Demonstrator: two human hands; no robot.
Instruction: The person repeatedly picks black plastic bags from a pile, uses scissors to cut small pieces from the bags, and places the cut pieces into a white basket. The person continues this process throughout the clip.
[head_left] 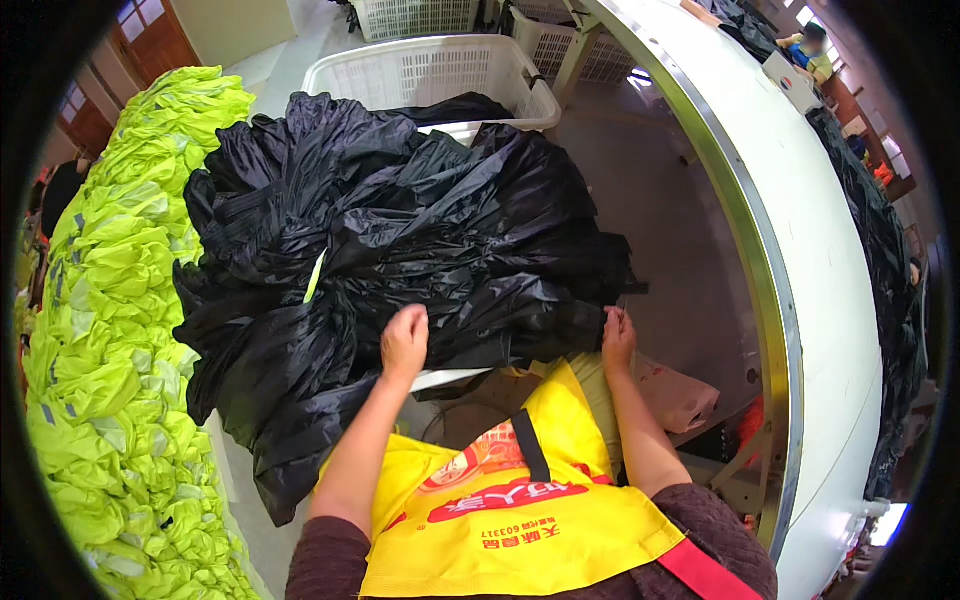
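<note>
A big heap of crinkled black fabric pieces fills the middle of the view, draped over a white basket. My left hand is closed on the near edge of the heap, fingers curled into the cloth. My right hand pinches the right corner of the same black piece. Both forearms rise from the lower edge, above my yellow apron with a black strap and red trim.
A long pile of neon yellow-green garments runs along the left. A white plastic basket stands behind the black heap. A white table with a metal rim curves down the right, with dark cloth on it. A person sits far back right.
</note>
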